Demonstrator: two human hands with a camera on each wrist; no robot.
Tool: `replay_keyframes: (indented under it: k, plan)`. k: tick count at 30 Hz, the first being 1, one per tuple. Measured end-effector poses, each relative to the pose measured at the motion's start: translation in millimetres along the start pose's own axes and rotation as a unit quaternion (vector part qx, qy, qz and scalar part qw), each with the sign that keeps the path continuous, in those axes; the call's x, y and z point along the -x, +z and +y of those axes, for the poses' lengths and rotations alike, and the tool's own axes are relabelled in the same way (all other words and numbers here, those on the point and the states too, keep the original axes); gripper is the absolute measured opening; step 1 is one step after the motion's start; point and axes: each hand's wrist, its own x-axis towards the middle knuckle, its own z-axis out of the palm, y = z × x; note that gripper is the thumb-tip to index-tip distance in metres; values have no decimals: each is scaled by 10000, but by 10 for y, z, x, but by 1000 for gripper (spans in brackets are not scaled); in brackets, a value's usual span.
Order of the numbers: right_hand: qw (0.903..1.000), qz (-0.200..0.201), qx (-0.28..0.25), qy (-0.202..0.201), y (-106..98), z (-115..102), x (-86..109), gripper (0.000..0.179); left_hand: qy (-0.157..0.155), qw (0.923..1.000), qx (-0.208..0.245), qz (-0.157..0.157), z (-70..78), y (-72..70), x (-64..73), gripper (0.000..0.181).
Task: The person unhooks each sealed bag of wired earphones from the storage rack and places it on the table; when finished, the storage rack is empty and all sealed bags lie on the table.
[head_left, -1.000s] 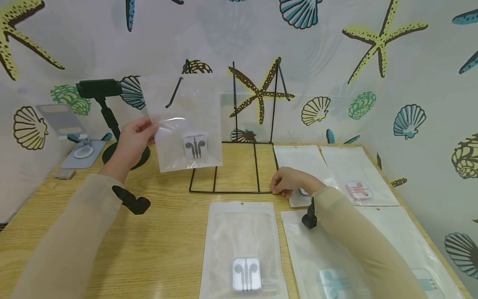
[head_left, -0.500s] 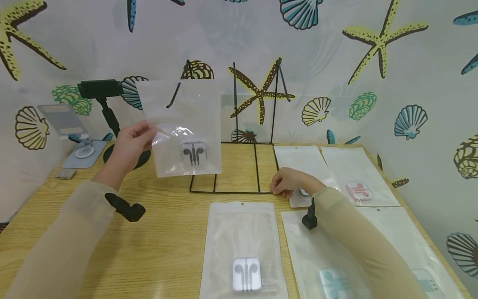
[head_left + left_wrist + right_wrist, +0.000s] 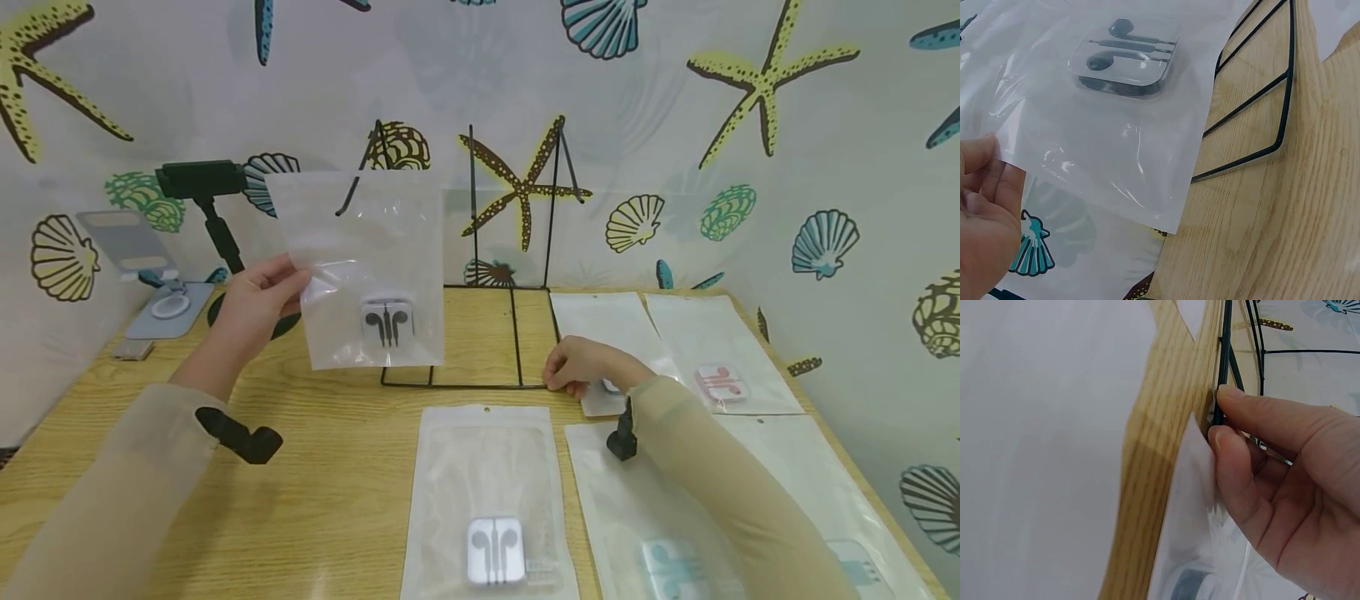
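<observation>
My left hand pinches the left edge of a clear-fronted white pouch holding boxed black earphones, seen close up in the left wrist view. The pouch is at the left hook of a black wire display rack. The hook's front end shows before the pouch's upper part. At the rack's front right corner, my right hand pinches the bottom wire between thumb and forefinger. The right wrist view shows that wire between the fingertips. Part of the rack's left side is hidden behind the pouch.
A pouch with white-boxed earphones lies at the front. To the right lie several more, including one with pink earphones and one with teal earphones. A black stand and a grey folding holder stand back left.
My left hand has moved slightly down and left with the pouch, whose top edge sits lower along the hook. My right hand has stayed at the rack's corner.
</observation>
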Motion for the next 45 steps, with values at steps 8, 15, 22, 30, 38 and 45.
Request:
replay_keyframes:
  k: [8, 15, 22, 30, 38, 45]
  plan:
    - [10000, -47, 20, -6, 0, -28, 26, 6, -74, 9997, -248, -17, 26, -16, 116, 54]
    - [10000, -27, 43, -20, 2, 1, 6, 6, -217, 9993, -289, -98, 46, -57, 252, 56]
    - [10000, -30, 38, -39, -3, 11, -8, 6, 83, 9973, 656, -324, 30, -99, 366, 36]
    - [10000, -53, 66, -31, -13, 8, -6, 6, 79, 9924, 1075, -594, 36, -153, 487, 24]
    - [9999, -54, 78, -53, -8, 16, -16, 7, -20, 9823, 1575, -1011, -31, -177, 637, 21]
    - [9999, -58, 105, -65, -2, 12, -19, 7, -456, 9779, 1447, -1440, -257, -324, 777, 25]
